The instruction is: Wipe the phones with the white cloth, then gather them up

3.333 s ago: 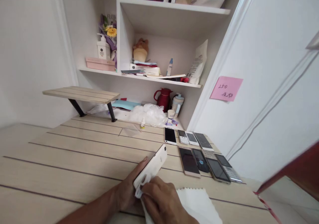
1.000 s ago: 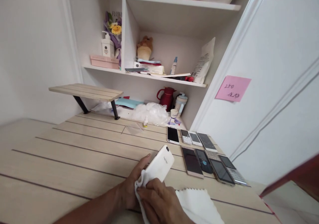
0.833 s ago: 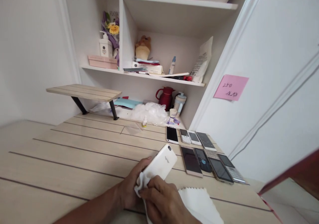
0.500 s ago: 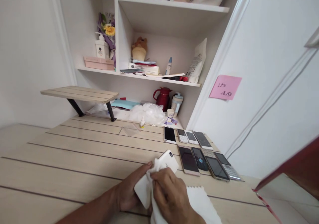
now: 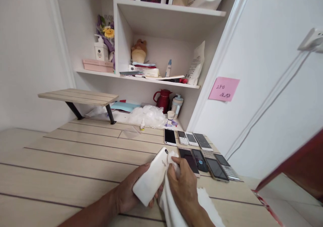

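A white phone (image 5: 150,180), its back and camera facing up, lies tilted in my left hand (image 5: 130,190), whose fingers wrap round its edges. My right hand (image 5: 183,183) pinches a white cloth (image 5: 168,200) against the phone's upper right edge, near the camera. The rest of the cloth hangs below and spreads onto the table under my right wrist. Just beyond my right hand lies a dark-screened phone (image 5: 189,159), partly hidden by it.
Several other phones, among them a black one (image 5: 200,160), lie in rows on the slatted table (image 5: 88,163). Behind are a small bottle (image 5: 142,124), crumpled clear plastic (image 5: 148,115) and a red jug (image 5: 163,100). A raised wooden stand (image 5: 78,96) is at the left.
My right hand and the cloth have moved right, from across the phone's middle to its edge, uncovering most of its back. The view has shifted slightly.
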`<state>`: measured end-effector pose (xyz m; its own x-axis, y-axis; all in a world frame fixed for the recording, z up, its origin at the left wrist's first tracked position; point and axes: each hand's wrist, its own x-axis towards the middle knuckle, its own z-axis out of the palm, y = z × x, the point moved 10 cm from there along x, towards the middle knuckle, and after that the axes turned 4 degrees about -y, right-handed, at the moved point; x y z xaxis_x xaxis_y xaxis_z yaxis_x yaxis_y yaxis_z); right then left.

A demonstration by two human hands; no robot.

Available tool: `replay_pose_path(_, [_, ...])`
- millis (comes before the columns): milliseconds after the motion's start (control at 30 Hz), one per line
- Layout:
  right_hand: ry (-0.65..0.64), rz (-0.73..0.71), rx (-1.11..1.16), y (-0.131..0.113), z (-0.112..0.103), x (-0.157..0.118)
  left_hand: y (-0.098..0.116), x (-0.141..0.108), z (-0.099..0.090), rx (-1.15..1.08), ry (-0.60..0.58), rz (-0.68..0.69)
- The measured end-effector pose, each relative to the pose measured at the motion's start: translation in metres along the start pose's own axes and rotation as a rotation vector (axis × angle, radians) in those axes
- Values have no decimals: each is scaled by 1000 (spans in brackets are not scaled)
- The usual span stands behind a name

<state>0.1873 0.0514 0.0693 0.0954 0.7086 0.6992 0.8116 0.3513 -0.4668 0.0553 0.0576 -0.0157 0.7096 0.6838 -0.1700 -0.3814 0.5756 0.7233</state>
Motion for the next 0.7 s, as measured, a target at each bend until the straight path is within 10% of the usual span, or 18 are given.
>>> replay_pose_path(333, [-77, -148, 180, -23, 3, -6, -2, -1, 0, 7, 27, -25])
replay_pose_path(533, [-420, -446, 355, -73, 21, -25, 7, 0, 1, -147, 24, 73])
replay_pose_path(700, [-389, -346, 269, -58, 23, -18, 7, 1, 0, -80, 17, 41])
